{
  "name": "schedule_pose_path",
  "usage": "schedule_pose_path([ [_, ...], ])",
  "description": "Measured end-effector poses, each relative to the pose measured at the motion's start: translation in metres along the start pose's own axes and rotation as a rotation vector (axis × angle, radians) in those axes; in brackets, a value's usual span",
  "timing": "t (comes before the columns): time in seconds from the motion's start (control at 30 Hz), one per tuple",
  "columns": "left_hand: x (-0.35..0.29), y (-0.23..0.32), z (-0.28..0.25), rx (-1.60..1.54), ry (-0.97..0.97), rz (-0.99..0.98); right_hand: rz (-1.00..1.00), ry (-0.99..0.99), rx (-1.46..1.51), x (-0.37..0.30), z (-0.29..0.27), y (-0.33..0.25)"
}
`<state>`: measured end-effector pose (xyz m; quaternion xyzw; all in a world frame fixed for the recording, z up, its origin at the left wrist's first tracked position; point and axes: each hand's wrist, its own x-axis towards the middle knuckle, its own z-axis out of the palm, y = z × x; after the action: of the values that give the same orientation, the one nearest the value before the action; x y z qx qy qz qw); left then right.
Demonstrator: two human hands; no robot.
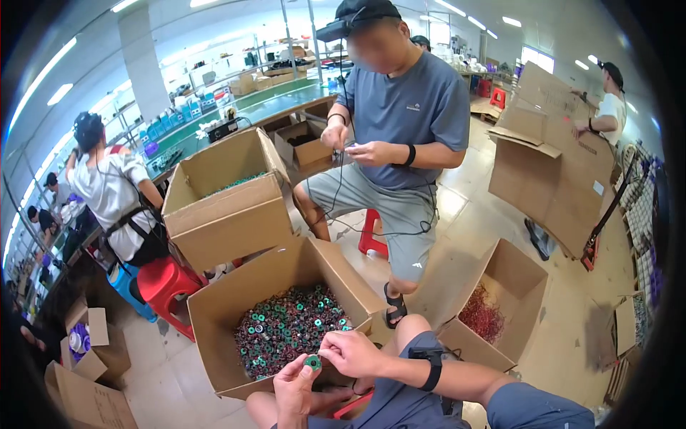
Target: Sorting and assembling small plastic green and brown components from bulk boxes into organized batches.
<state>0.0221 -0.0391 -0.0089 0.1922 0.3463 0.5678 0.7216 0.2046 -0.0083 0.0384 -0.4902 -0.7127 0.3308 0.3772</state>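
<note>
Between the thumb and fingers of my left hand [291, 386] is a small green ring core [312, 362], its round face turned up and its centre hole showing. My right hand [351, 353] is beside it, thumb and forefinger pinched together close to the ring's upper edge. Whatever is in that pinch is too small to make out. Both hands are over the near edge of an open cardboard box [236, 390], which holds a heap of small ring parts [289, 329], some green and many dark reddish-brown.
A cardboard box [525, 300] at the right holds a tangle of thin red wire scraps [484, 314]. Another box [229, 229] with green parts stands behind mine. A person [400, 107] sits opposite, working with both hands. Red stools [168, 286] and a green-topped bench [286, 93] stand farther off.
</note>
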Motion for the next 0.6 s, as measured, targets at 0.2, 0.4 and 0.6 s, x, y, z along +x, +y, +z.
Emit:
schedule_pose_path([
  [0.2,0.019,0.023,0.002,0.109,0.031,0.101,0.073,-0.059,-0.005,0.025,0.011,0.001],
  [0.4,0.010,0.026,-0.010,0.032,0.050,0.097,-0.134,0.032,-0.017,0.017,0.032,-0.002],
  [0.6,0.012,0.022,-0.025,0.107,0.170,0.134,-0.141,-0.032,-0.012,0.018,0.036,-0.006],
])
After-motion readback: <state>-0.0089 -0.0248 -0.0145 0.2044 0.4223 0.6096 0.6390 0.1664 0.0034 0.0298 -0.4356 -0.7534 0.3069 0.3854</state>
